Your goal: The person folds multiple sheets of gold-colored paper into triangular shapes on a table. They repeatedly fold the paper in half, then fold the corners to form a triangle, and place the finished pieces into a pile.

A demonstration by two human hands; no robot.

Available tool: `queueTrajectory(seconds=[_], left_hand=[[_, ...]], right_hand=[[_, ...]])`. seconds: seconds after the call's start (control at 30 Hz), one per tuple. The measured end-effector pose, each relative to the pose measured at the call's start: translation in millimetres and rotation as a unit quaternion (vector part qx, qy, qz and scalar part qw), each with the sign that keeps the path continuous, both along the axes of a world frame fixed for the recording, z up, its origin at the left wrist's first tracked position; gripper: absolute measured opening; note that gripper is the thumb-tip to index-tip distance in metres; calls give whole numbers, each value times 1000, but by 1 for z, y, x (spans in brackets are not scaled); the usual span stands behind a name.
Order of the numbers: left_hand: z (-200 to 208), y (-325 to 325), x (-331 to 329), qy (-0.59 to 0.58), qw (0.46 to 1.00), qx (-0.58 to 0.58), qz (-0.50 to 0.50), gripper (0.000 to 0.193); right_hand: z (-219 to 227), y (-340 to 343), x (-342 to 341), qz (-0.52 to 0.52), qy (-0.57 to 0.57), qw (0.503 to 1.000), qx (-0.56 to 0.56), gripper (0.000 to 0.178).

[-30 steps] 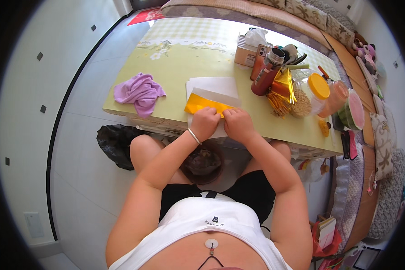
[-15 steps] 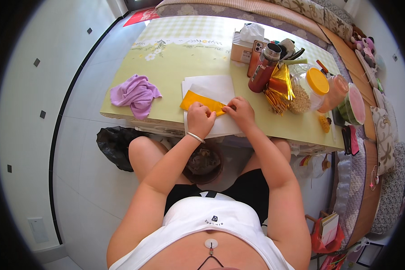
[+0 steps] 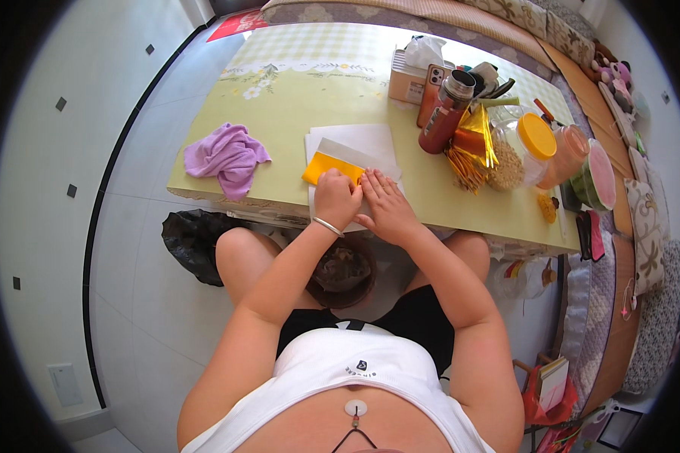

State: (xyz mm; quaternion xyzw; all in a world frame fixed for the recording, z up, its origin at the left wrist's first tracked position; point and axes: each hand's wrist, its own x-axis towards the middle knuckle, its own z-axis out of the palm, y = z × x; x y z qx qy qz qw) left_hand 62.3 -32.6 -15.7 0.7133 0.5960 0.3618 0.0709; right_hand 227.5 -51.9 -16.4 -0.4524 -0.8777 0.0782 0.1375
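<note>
A folded piece of yellow-gold paper (image 3: 321, 165) with a grey band along its far edge lies on white sheets (image 3: 366, 134) at the near side of the table. Curled over the middle of the gold paper is my left hand (image 3: 338, 198), its fingers closed on the near edge. My right hand (image 3: 387, 205) lies flat with fingers stretched, over the paper's right end and touching my left hand. It hides that end. To the left is a crumpled purple cloth (image 3: 227, 158).
Right of the sheets stand a dark red flask (image 3: 442, 121), a phone (image 3: 429, 97), a tissue box (image 3: 406, 79), gold foil strips (image 3: 472, 140) and a yellow-lidded jar (image 3: 533, 136). Below the table edge are a bucket (image 3: 344, 275) and a black bag (image 3: 196, 245).
My right hand has gone from pinching the gold paper's right end to lying flat over it, moving slightly left. The grey band now shows along the far edge. My left hand has stayed.
</note>
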Motion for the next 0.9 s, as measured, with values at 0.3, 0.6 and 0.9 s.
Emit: queueTrajectory(seconds=[0.3, 0.6, 0.9], left_hand=[[35, -5, -81, 133, 959, 102, -230, 29], [23, -23, -92, 171, 924, 163, -300, 29], [21, -7, -90, -49, 968, 32, -242, 29]], right_hand=[[35, -5, 4, 81, -57, 994, -35, 78], [22, 32, 40, 129, 223, 959, -116, 23], [5, -12, -45, -81, 229, 961, 129, 20]])
